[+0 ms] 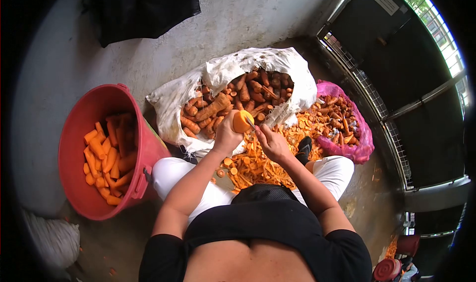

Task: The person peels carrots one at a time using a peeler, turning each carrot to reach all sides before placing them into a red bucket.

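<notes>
In left grip (pixel 228 135), clutching a fat carrot (pixel 242 122) end-out, probably for easy reach with the blade (pixel 250 122) pinched in right grip (pixel 274 143).

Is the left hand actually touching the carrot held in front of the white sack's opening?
Touching. The head view shows the left hand gripping the carrot, fingers against its side with no gap.

The white sack (pixel 233 61) is showing a matt, frayed weave. Left of it, the red bucket (pixel 147 150) is presenting smooth plastic; right of it, the pink bag (pixel 366 148) is displaying thin, glossy plastic. Behind it, the wall (pixel 248 17) is exhibiting roughness. Near it, the knife blade (pixel 250 123) is showing metal.
</notes>
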Action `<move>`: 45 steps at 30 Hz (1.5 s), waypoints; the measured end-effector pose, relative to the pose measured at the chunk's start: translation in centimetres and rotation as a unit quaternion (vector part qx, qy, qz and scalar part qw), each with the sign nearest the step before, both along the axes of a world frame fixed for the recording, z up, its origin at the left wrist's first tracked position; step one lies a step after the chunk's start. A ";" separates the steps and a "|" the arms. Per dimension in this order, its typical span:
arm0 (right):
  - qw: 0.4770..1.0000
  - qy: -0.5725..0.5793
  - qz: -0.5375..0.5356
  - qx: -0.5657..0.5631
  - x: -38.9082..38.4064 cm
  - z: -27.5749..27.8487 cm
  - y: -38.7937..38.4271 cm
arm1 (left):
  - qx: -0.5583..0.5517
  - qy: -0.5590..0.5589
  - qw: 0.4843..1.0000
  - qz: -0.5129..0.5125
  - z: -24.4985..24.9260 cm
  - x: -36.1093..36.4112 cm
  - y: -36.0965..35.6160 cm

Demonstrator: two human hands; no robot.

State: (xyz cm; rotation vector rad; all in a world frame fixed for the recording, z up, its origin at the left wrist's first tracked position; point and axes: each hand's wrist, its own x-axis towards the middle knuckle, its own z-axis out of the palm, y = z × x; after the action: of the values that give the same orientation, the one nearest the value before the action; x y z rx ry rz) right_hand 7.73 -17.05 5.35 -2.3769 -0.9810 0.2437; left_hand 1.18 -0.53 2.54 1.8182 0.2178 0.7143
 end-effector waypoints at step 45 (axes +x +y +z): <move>0.825 0.376 -0.078 0.414 -1.5 6.1 13.6 | 0.245 0.408 0.871 -0.126 -3.1 1.8 2.6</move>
State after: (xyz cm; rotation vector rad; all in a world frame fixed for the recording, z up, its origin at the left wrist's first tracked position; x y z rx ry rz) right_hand 6.19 -3.49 11.42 -1.3404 -0.3645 0.5153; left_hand 2.93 2.09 -0.51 2.5046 0.3602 -0.2597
